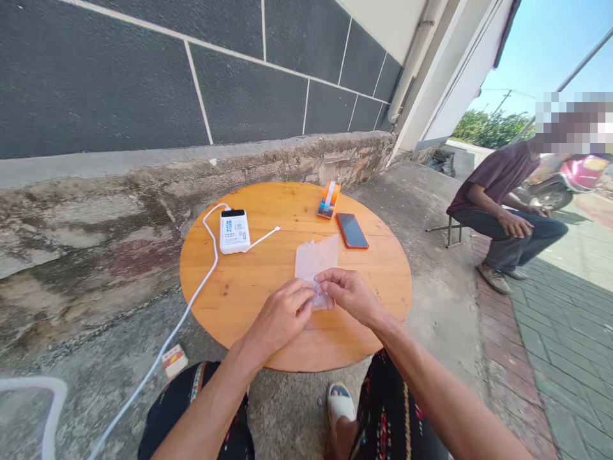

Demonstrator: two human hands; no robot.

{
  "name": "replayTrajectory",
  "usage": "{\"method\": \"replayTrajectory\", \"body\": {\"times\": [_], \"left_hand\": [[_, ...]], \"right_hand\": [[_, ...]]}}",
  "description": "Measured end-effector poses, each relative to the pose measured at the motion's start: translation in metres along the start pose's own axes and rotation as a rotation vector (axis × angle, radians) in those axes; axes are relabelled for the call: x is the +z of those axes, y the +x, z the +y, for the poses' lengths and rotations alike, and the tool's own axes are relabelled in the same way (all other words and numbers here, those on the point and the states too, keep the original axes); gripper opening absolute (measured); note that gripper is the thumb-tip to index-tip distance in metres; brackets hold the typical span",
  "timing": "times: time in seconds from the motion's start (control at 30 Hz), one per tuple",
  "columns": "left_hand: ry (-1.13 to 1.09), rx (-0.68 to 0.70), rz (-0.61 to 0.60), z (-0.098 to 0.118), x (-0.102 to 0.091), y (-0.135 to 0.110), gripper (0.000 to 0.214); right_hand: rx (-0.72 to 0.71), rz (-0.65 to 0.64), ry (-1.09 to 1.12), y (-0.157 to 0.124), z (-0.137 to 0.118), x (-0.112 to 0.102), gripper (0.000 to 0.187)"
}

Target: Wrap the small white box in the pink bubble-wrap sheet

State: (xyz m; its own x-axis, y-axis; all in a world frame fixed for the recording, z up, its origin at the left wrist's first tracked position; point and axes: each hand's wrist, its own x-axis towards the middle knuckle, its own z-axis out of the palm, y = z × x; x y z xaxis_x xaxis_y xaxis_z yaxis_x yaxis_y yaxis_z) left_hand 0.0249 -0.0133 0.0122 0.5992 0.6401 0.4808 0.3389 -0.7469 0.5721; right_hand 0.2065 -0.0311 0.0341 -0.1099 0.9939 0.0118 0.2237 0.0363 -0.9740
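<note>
A thin, whitish, translucent sheet (pixel 322 255) lies on the round wooden table (pixel 258 294) in front of me; it looks like plastic film or a flat bag, I cannot tell which. My left hand (pixel 286 309) is closed, fingertips pinching the sheet's near part. My right hand (pixel 348 291) pinches the same part from the other side, thumb and forefinger together. The two hands' fingertips almost meet. Whatever detail sits between them is too small to make out.
Beyond the sheet lie a red-edged phone (pixel 353 231) and an orange tape dispenser (pixel 329 200). At the table's left stands a white power bank (pixel 234 231) with a white cable (pixel 204 279) running off the edge. A seated person (pixel 502 185) is at right; a dark wall (pixel 143 83) rises behind.
</note>
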Motion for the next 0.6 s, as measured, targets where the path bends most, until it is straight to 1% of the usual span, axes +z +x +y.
{"method": "replayTrajectory", "body": {"times": [0.1,0.17,0.2,0.27,0.4,0.5,0.6], "left_hand": [[-0.035,-0.008,0.005,0.000,0.000,0.000,0.023],[-0.061,-0.024,0.014,-0.001,0.001,0.000,0.023],[-0.075,-0.029,0.018,-0.001,0.001,-0.001,0.022],[-0.097,-0.045,0.028,-0.002,0.002,-0.001,0.022],[-0.114,-0.120,0.073,0.000,0.002,-0.002,0.022],[-0.138,-0.160,0.103,0.004,0.003,-0.001,0.020],[-0.181,-0.254,0.158,0.008,0.007,0.002,0.009]], "right_hand": [[-0.034,-0.140,-0.031,0.000,-0.003,-0.006,0.028],[-0.077,-0.220,-0.069,0.001,-0.004,-0.009,0.041],[-0.100,-0.237,-0.110,0.002,-0.004,-0.010,0.048],[-0.139,-0.240,-0.244,0.003,-0.005,-0.011,0.058],[-0.189,-0.235,-0.522,0.006,-0.009,-0.005,0.068],[-0.197,-0.253,-0.643,0.007,-0.015,0.000,0.072],[-0.199,-0.248,-0.748,0.006,-0.020,0.004,0.074]]}}
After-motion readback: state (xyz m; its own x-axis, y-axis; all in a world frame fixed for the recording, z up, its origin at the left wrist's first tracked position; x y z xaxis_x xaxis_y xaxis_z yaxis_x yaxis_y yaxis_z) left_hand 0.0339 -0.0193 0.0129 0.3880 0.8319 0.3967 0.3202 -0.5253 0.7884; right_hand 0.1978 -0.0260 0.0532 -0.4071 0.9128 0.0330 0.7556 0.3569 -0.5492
